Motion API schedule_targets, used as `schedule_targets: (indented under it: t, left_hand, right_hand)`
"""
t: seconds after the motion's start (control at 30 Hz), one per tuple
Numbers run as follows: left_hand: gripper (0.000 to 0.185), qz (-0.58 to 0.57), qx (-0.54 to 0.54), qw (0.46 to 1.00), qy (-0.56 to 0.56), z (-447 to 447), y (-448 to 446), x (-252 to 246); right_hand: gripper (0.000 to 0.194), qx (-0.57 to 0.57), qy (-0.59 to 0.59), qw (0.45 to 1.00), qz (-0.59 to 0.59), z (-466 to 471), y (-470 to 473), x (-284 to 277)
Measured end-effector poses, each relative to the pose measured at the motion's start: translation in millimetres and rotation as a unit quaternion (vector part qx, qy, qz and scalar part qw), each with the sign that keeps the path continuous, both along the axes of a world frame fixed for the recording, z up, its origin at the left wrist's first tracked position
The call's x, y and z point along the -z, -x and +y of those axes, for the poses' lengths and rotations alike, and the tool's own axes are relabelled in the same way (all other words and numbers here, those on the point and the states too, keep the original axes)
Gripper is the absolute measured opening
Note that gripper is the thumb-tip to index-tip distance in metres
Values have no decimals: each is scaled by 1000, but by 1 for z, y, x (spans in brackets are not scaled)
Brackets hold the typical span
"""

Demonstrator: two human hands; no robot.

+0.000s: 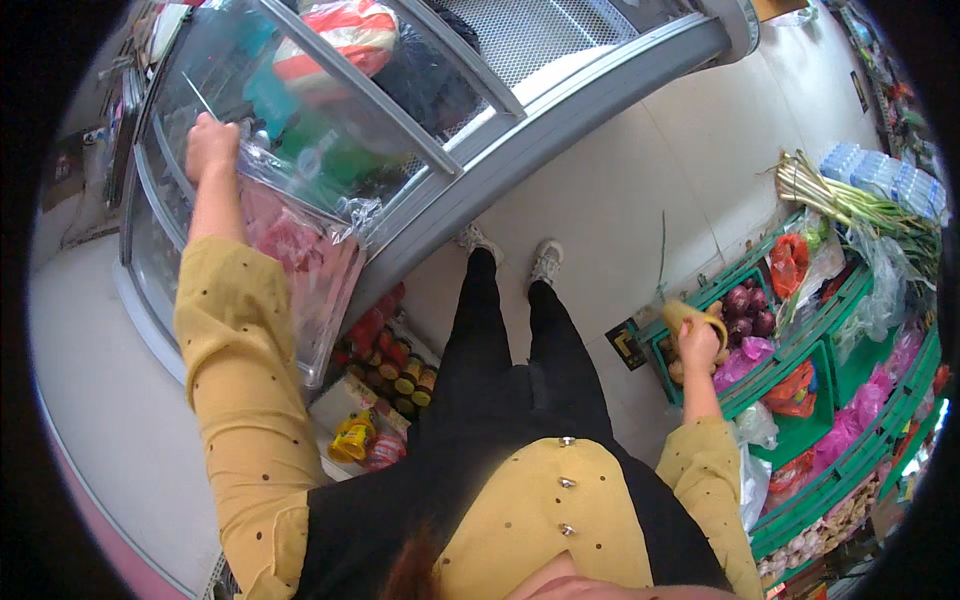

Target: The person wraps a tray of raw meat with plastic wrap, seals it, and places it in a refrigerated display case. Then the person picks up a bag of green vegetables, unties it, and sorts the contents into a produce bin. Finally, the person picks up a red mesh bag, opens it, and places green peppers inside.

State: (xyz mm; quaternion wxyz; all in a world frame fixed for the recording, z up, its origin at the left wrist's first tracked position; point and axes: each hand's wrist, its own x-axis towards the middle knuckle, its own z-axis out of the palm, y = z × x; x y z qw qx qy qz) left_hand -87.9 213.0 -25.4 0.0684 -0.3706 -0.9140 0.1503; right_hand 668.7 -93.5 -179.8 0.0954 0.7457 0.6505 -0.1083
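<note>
At the upper left, my left hand (212, 146) is closed around a thin, pale rod-like thing (199, 96), over the glass of a display cooler (420, 225). Crinkled clear plastic (259, 146) lies just beside that hand. Below it, a clear-lidded tray (300, 285) shows pinkish contents. On the right, my right hand (699, 345) grips a yellowish, curved thing (681, 313), blurred, either a roll or a cup; I cannot tell which. It is over a green plastic crate (670, 381) with ginger-like roots (675, 371) and red onions (739, 301).
Green shelving (874, 442) on the right bears bagged produce and garlic (814, 536). Spring onions (825, 191) lie beside packed plastic bottles (885, 180). Jars (409, 382) and yellow packets (352, 437) stand low, left of my legs. A striped bag (337, 45) is inside the cooler.
</note>
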Motion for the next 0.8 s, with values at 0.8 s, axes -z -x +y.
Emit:
schedule_targets:
  t: [0.8]
  left_hand:
    - [23, -265, 324, 868, -266, -69, 71, -29]
  right_hand:
    - [23, -281, -16, 958, 61, 232, 241, 163]
